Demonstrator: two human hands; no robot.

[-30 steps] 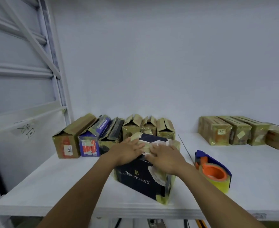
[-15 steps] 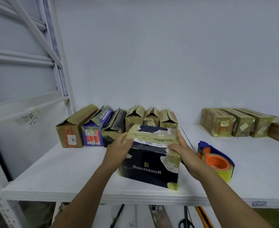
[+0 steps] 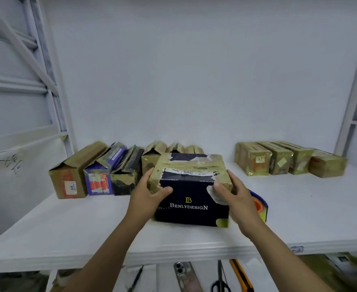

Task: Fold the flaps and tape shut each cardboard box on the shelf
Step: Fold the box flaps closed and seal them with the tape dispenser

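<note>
Navy Benlydesign box (image 3: pixel 191 199) is upright near the front of the white shelf (image 3: pixel 89 224), flaps folded flat and top wrapped in yellowish tape. I grip its sides with my left hand (image 3: pixel 146 192) and right hand (image 3: pixel 236 197), thumbs on the front face. Back left is a row of untaped boxes (image 3: pixel 72 178) with flaps up, back right four taped boxes (image 3: pixel 255 159) side by side, and the tape dispenser (image 3: pixel 259 205) is just right of the navy box, mostly hidden.

Navy box (image 3: pixel 191 199): matt cardboard, glossy yellowish tape. Shelf (image 3: pixel 68 224): smooth white, matt.
</note>
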